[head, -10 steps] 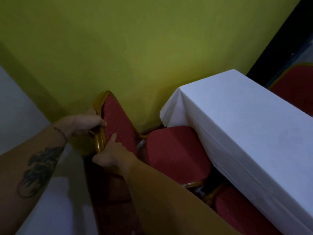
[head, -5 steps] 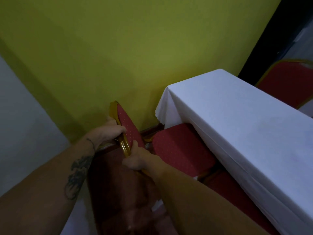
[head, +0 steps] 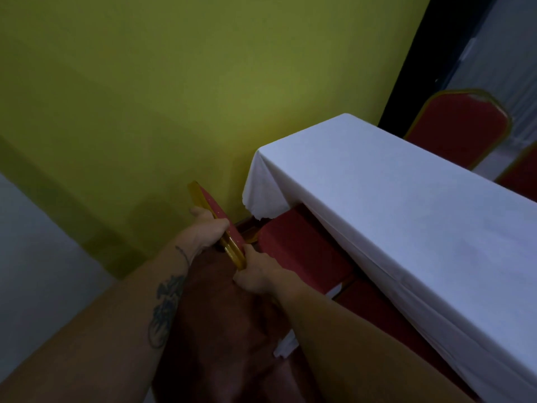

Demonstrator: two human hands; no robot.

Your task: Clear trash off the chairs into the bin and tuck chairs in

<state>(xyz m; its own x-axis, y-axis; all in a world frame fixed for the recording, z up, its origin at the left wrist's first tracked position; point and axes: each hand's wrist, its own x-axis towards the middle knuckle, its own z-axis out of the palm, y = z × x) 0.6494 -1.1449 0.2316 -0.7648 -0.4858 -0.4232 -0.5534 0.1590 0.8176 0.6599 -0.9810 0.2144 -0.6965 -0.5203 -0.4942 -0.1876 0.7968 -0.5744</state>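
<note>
A red banquet chair with a gold frame stands below me, its backrest (head: 216, 212) seen almost edge-on. My left hand (head: 207, 228) grips the top rail from the left, and my right hand (head: 255, 271) grips the rail from the right. The red seat (head: 296, 251) of this chair lies partly under the white tablecloth of the table (head: 406, 228). A second red seat (head: 374, 312) shows further right under the cloth. Something small and white (head: 286, 346) lies low by my right forearm; what it is cannot be made out.
A yellow-green wall (head: 174, 97) runs close behind the chair and the table's end. Another red chair (head: 456, 129) stands on the table's far side at upper right. Pale floor (head: 35, 257) shows at left. No bin is in view.
The chair has moved toward the table, its seat now further under the cloth. Its backrest now shows edge-on. Both hands stayed on the top rail.
</note>
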